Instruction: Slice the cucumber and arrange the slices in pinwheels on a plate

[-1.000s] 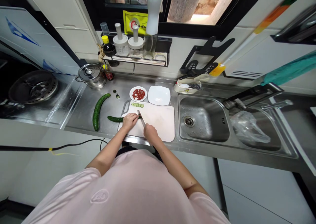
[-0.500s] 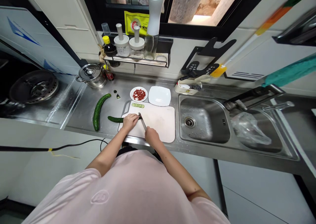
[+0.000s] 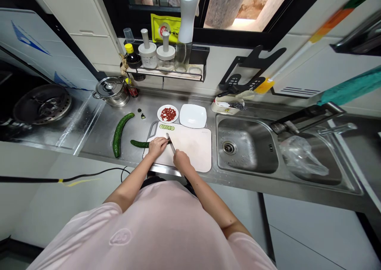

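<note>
Head view, as I read it from my remote station: the left hand is curled, gripping a cut cucumber that lies across the white cutting board's left edge. The right hand is closed around a kitchen knife, its blade against the cucumber's end. Cucumber slices sit beyond on the board; a whole cucumber lies left on the steel tabletop.

Cutting board on steel counter; whole cucumber left, sink right, square plate behind board.
</note>
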The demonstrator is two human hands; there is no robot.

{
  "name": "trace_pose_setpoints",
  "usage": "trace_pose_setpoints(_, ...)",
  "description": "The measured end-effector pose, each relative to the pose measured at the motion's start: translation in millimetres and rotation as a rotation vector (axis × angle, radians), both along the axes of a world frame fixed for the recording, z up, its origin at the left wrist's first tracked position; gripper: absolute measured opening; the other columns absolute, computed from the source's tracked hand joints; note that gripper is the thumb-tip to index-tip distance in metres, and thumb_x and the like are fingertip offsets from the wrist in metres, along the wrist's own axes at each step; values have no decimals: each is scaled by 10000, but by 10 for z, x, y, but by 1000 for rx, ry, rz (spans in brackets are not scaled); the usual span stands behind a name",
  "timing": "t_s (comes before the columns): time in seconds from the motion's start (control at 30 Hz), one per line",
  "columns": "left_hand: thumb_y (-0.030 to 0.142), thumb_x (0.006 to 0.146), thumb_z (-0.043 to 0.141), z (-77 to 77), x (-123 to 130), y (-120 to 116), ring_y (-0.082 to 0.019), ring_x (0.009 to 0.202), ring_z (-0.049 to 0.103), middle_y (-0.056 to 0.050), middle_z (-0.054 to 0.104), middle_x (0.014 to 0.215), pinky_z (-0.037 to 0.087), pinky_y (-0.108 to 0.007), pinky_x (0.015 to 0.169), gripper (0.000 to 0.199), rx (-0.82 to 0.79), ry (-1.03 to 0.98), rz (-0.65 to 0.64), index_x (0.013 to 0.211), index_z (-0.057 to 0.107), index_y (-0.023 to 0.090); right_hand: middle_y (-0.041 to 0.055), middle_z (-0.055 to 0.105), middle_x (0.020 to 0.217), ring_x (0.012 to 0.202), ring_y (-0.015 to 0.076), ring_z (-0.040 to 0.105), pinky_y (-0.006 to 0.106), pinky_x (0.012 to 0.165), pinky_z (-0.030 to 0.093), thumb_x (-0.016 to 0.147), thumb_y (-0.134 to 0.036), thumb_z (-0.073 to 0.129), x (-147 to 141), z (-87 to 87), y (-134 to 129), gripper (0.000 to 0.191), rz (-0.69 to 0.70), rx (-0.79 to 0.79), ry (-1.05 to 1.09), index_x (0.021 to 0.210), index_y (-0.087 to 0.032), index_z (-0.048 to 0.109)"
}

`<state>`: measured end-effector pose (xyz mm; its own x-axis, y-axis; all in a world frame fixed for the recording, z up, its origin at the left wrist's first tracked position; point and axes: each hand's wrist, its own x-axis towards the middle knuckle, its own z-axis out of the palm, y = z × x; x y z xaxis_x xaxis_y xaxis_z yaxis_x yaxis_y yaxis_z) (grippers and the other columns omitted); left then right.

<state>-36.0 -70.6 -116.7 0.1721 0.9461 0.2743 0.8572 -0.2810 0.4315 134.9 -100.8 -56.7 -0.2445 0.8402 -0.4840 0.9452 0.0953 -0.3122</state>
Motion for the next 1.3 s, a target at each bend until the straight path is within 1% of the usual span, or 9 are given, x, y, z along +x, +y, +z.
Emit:
trace_pose_setpoints(0.13, 314, 901, 482, 2, 3, 2, -170, 904, 597, -38, 689, 980, 450, -298, 773, 234, -2, 6, 1, 967, 699, 258, 143, 656, 928, 866, 220, 638, 282, 701, 441, 902, -126, 358, -56, -31, 66, 216, -1, 22, 5, 1022, -127, 537)
trace_pose_setpoints(0.27, 310, 904, 476, 4, 5, -1, -173, 909, 597, -43, 690, 980, 450, -301, 781, 241, 5, 3, -5, 967, 701, 249, 137, 657, 943, 880, 207, 638, 260, 706, 442, 889, -105, 371, -130, -64, 144, 223, -13, 44, 2, 1034, -121, 539)
trace_pose_setpoints(0.43, 303, 907, 473, -1, -9, -1, -166, 918, 594, -30, 689, 995, 448, -296, 799, 241, 0, 7, -17, 975, 697, 248, 133, 657, 956, 896, 214, 639, 267, 713, 448, 896, -119, 378, -171, -53, 190, 218, -11, 62, 5, 1054, -118, 530)
trace_pose_setpoints(0.57, 307, 903, 482, -6, -18, 3, -162, 923, 593, -25, 689, 995, 448, -291, 800, 233, 1, 11, -19, 982, 695, 256, 134, 661, 922, 878, 226, 645, 284, 702, 452, 906, -115, 355, -119, -30, 112, 218, -1, 43, -16, 1030, -120, 534)
trace_pose_setpoints(0.77, 296, 902, 480, 7, -10, 2, -166, 907, 598, -36, 688, 982, 448, -298, 792, 229, 4, 3, -15, 971, 695, 256, 139, 661, 924, 865, 222, 647, 276, 698, 445, 915, -134, 373, 12, -42, -113, 192, -3, 13, -55, 1016, -131, 537)
trace_pose_setpoints(0.9, 299, 903, 479, 18, -6, 2, -162, 901, 596, -34, 688, 977, 447, -294, 789, 229, 0, 1, -18, 971, 693, 255, 138, 659, 915, 874, 217, 645, 271, 709, 440, 923, -145, 370, 37, -37, -162, 194, 1, 21, -53, 1018, -131, 539)
trace_pose_setpoints(1.1, 303, 906, 474, 24, 3, -2, -161, 906, 592, -34, 688, 980, 445, -292, 797, 235, -6, 2, -7, 966, 695, 248, 145, 656, 931, 882, 216, 643, 272, 714, 440, 912, -118, 363, -16, -17, -66, 206, 1, 15, -42, 1009, -127, 544)
trace_pose_setpoints(1.3, 310, 903, 482, 23, 4, -5, -163, 901, 592, -34, 689, 979, 445, -294, 783, 232, 0, 6, -3, 961, 699, 252, 146, 659, 945, 889, 229, 643, 283, 709, 445, 892, -103, 368, -91, -50, 74, 223, -8, 10, -28, 1025, -124, 546)
